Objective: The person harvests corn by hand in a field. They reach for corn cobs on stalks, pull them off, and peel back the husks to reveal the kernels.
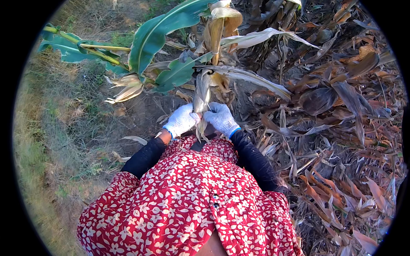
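Both hands wear white knitted gloves with blue cuffs. My left hand (182, 120) grips the dry, pale husk of a corn ear (202, 92) from its left side, its thumb across the husk near the tip. On the other side my right hand (221, 118) has its fingers closed on the same husk. The ear points down towards my body, its upper end joined to a dry corn stalk (217, 38). What lies inside the husk is hidden.
A green corn stalk (93, 51) with broad green leaves (160, 28) leans in from the upper left, bearing another dry husk (129, 86). Dry corn leaves (349, 92) cover the ground on the right. Grass (86, 118) grows on the left.
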A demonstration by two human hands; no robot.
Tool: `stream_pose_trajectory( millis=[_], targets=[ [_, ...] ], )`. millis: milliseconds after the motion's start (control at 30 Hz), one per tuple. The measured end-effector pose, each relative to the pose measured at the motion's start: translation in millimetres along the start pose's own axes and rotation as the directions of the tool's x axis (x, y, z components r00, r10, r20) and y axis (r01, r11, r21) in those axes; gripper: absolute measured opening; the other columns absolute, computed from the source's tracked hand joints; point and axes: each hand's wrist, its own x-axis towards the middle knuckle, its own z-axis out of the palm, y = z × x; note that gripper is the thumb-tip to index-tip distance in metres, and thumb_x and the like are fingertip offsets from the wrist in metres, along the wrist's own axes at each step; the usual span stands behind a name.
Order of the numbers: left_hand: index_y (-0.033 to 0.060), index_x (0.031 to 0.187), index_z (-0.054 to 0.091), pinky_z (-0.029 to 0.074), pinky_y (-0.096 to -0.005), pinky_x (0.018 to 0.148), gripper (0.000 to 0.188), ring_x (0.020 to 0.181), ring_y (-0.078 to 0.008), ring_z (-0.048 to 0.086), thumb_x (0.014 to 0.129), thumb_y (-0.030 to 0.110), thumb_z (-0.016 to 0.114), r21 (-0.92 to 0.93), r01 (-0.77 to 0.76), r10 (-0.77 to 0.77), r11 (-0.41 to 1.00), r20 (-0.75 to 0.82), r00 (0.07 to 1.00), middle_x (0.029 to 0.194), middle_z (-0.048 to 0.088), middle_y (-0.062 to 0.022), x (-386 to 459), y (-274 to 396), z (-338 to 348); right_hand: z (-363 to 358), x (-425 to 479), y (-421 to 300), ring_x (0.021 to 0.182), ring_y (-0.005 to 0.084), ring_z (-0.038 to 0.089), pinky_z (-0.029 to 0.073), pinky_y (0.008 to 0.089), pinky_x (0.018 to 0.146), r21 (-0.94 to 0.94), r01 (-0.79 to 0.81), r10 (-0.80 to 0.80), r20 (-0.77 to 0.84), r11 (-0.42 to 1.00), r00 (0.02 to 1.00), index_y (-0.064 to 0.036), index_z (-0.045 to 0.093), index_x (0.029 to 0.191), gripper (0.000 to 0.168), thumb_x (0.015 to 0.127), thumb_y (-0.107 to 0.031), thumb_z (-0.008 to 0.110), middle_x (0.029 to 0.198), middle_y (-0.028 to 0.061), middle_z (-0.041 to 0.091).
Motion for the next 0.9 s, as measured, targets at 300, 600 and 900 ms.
stream_pose_trajectory(
  millis=[300, 600, 900],
  targets=[
    [-0.0012, 0.095, 0.064, 0.050, -0.0529, 0.077, 0.035, 0.086, -0.0449, 0.064, 0.084, 0.031, 0.057, 0.496, -0.191, 0.151, 0.847, 0.120, 0.981, 0.089, 0.066, -0.0274, 25.0, -1.1, -10.3, 5.6, 12.0, -19.1, 0.077, 0.0399, 0.067, 0.052, 0.0474, 0.072, -0.485, -0.024, -0.057, -0.151, 0.874, 0.987, -0.002, 0.067, 0.081, 0.037, 0.076, -0.039, 0.067, 0.077, 0.0220, 0.067],
    [-0.0024, 0.105, 0.060, 0.048, -0.0523, 0.081, 0.036, 0.092, -0.0461, 0.062, 0.084, 0.026, 0.055, 0.306, -0.134, 0.123, 0.943, 0.057, 0.991, 0.095, 0.064, -0.0291, 33.2, -10.0, -0.5, 2.9, 18.0, -3.7, 0.071, 0.0288, 0.068, 0.053, 0.0428, 0.067, -0.326, -0.043, -0.021, -0.190, 0.944, 0.982, 0.000, 0.067, 0.085, 0.031, 0.081, -0.031, 0.065, 0.073, 0.0162, 0.067],
    [-0.0015, 0.099, 0.061, 0.050, -0.0534, 0.077, 0.033, 0.088, -0.0448, 0.064, 0.083, 0.027, 0.059, 0.331, 0.001, 0.032, 0.943, -0.096, 0.995, 0.092, 0.066, -0.0265, -4.8, -2.3, 37.1, 16.1, -8.4, 40.3, 0.067, 0.0148, 0.063, 0.053, 0.0305, 0.060, 0.245, -0.249, 0.263, -0.027, 0.937, 0.964, 0.005, 0.066, 0.103, 0.030, 0.086, -0.019, 0.064, 0.084, 0.0092, 0.069]
  ],
)
